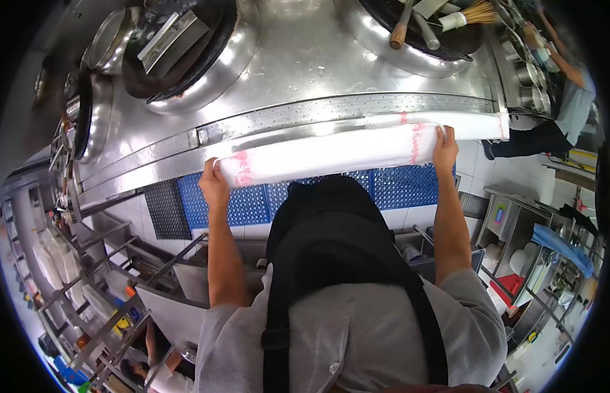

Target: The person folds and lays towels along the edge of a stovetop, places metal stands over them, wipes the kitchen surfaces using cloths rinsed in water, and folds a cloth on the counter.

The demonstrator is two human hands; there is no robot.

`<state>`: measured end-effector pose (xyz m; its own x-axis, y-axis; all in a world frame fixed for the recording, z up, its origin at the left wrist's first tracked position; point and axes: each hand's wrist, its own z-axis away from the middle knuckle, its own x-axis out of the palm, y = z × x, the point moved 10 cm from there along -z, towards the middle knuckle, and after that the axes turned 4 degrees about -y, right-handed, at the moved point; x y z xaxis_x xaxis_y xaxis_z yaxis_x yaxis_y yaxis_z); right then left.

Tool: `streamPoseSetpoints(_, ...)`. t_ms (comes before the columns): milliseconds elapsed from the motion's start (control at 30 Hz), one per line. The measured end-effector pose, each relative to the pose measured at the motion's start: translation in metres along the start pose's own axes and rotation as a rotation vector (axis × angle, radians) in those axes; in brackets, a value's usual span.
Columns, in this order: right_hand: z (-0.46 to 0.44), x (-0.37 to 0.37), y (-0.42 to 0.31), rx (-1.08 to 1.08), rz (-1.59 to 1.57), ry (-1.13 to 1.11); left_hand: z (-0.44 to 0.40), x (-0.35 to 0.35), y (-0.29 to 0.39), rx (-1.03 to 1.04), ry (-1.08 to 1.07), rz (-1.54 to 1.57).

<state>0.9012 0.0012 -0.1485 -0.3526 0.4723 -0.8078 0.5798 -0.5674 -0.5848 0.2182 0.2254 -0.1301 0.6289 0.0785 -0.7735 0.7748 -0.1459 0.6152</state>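
A long white folded sheet with red print [324,154] is stretched between my two hands, just in front of the steel cooking counter. Whether it is paper or plastic, I cannot tell. My left hand [215,185] grips its left end, thumb on top. Farther along on the right, my right hand [445,149] pinches the sheet's upper edge by the red lettering. Beyond that hand, more white material with red marks continues to the right along the counter edge.
On the steel counter [305,59] sit a wok with a metal tool [172,42] and another with a brush [472,14] and handled tools. Blue mats [403,188] cover the floor. Shelving stands behind me. One person [573,98] is at right, another [164,373] at lower left.
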Motion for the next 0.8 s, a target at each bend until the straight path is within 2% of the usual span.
streamPoseSetpoints(33, 0.000, 0.007, 0.003, -0.007, 0.010, -0.022, 0.001, 0.006, -0.001, -0.009, -0.001, -0.012)
streamPoseSetpoints(67, -0.004, 0.009, 0.009, -0.152, 0.014, 0.017, 0.001, 0.019, -0.009, -0.078, -0.062, -0.005)
streamPoseSetpoints(100, -0.010, 0.015, 0.023, -0.110, -0.025, 0.004, -0.001, 0.024, -0.019, -0.155, -0.106, -0.008)
streamPoseSetpoints(133, -0.015, 0.017, 0.017, -0.165, 0.055, -0.014, -0.005, 0.022, -0.011, -0.149, -0.114, -0.052)
streamPoseSetpoints(167, -0.019, 0.019, 0.025, -0.017, 0.033, -0.087, -0.010, 0.023, 0.002, -0.138, -0.125, -0.089)
streamPoseSetpoints(200, -0.027, 0.018, 0.029, -0.126, -0.065, -0.021, -0.012, 0.023, 0.006, -0.162, -0.118, -0.069)
streamPoseSetpoints(233, -0.031, 0.016, 0.028, -0.097, -0.093, 0.005, -0.015, 0.025, 0.008, -0.177, -0.117, -0.037)
streamPoseSetpoints(300, -0.039, 0.009, 0.011, -0.129, -0.067, 0.060, -0.025, 0.030, 0.008, -0.154, -0.099, -0.049)
streamPoseSetpoints(400, -0.051, 0.013, -0.010, 0.060, 0.058, -0.081, -0.040, 0.040, 0.005, -0.108, -0.108, -0.082)
streamPoseSetpoints(533, -0.057, 0.037, -0.016, -0.173, 0.112, -0.013, -0.045, 0.037, -0.014, -0.046, -0.040, -0.146)
streamPoseSetpoints(700, -0.058, 0.049, -0.010, -0.132, 0.126, -0.063, -0.053, 0.023, -0.013, -0.081, -0.016, -0.142)
streamPoseSetpoints(800, -0.058, 0.053, -0.002, -0.131, 0.176, -0.064, -0.063, 0.038, -0.026, -0.014, -0.042, -0.174)
